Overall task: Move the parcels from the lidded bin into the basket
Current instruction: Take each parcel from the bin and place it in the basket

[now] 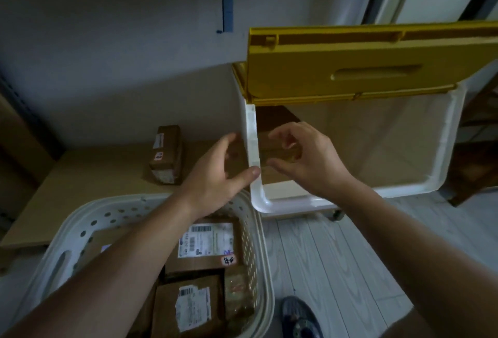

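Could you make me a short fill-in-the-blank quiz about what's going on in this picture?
1. The bin has a raised lid coloured ____.
2. Both hands, left and right, reach toward a brown parcel that lies inside the ____.
3. The basket on the floor already contains several ____.
4. One more parcel lies outside both containers, on a sheet of ____.

Missing words: yellow; bin; parcels; cardboard

Both bare forearms reach forward. The left hand [215, 173] and right hand [304, 159] hover close together, fingers loosely curled, thumbs pointing toward each other, gripping nothing.
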A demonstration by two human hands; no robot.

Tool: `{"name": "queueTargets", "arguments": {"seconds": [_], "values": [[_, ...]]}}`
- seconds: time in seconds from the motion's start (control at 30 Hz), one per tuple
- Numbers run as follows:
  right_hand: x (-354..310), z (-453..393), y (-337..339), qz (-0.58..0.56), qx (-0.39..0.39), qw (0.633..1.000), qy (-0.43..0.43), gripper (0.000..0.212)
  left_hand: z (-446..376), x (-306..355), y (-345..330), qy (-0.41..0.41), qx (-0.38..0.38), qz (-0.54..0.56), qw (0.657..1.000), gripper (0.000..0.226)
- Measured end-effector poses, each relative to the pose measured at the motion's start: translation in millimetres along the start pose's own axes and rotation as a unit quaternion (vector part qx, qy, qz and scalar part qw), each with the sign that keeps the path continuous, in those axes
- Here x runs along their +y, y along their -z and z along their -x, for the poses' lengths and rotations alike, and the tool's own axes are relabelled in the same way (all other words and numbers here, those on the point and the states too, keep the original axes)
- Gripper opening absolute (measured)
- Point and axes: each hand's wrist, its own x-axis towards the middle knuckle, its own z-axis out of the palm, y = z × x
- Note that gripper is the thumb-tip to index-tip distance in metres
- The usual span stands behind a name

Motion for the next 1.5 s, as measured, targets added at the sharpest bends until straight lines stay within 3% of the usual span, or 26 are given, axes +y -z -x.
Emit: {"name": "queueTargets", "arguments": {"seconds": [0.1, 0.2, 0.3, 0.4, 0.67, 0.8, 0.9, 1.0, 1.1, 1.13, 1.17, 1.2, 1.23, 1.3, 1.43, 1.5], "values": [[32, -16, -2, 0.042, -0.014, 0.997, -0.068, 0.048, -19, 4, -9, -0.013, 0.005, -0.046, 0.999, 0.09], [56, -41, -11, 0.069, -0.018, 0.99, -0.122, 0.052, -35, 0, -20, 0.007, 0.03, -0.047, 0.998, 0.072], [73, -65, -21, -0.022, 0.011, 0.976, -0.218, 0.059, -42, -2, -31, 0.004, 0.033, -0.074, 0.997, 0.046], [89, -83, -37, -0.063, -0.007, 0.959, -0.277, 0.056, -44, -5, -34, 0.004, 0.032, -0.064, 0.997, 0.047], [83, -101, -56, -0.114, 0.058, 0.944, -0.305, 0.041, -38, -5, -26, 0.001, -0.008, -0.041, 0.999, 0.07], [76, -95, -50, -0.116, 0.068, 0.941, -0.309, 0.041, -37, 0, -22, 0.002, -0.008, -0.046, 0.999, 0.061], [69, -87, -36, -0.149, 0.118, 0.928, -0.32, 0.029, -32, 8, -23, 0.015, -0.003, -0.035, 0.999, 0.061], [54, -68, -21, -0.164, 0.178, 0.913, -0.328, 0.024, -22, 16, -23, 0.101, -0.007, 0.093, 0.991, 0.069], [42, -45, -7, -0.181, 0.208, 0.9, -0.338, 0.024, -8, 29, -23, 0.173, -0.04, 0.221, 0.959, 0.083], [38, -38, -1, -0.19, 0.211, 0.896, -0.341, 0.025, -4, 32, -23, 0.17, -0.055, 0.228, 0.957, 0.082], [33, -30, 6, -0.2, 0.211, 0.893, -0.344, 0.025, 4, 37, -22, 0.18, -0.05, 0.246, 0.951, 0.065], [29, -21, 13, -0.21, 0.212, 0.89, -0.345, 0.027, 9, 38, -20, 0.192, -0.054, 0.248, 0.948, 0.092], [24, -12, 20, -0.22, 0.217, 0.887, -0.343, 0.029, 14, 39, -19, 0.196, -0.054, 0.249, 0.947, 0.074], [15, 9, 35, -0.245, 0.235, 0.879, -0.335, 0.038, 26, 41, -16, 0.206, -0.06, 0.236, 0.948, 0.081], [5, 47, 67, -0.291, 0.243, 0.862, -0.335, 0.055, 45, 49, -12, 0.213, -0.042, 0.219, 0.951, 0.057], [4, 61, 85, -0.304, 0.245, 0.852, -0.349, 0.053, 53, 52, -11, 0.218, -0.031, 0.201, 0.955, 0.056]]}}
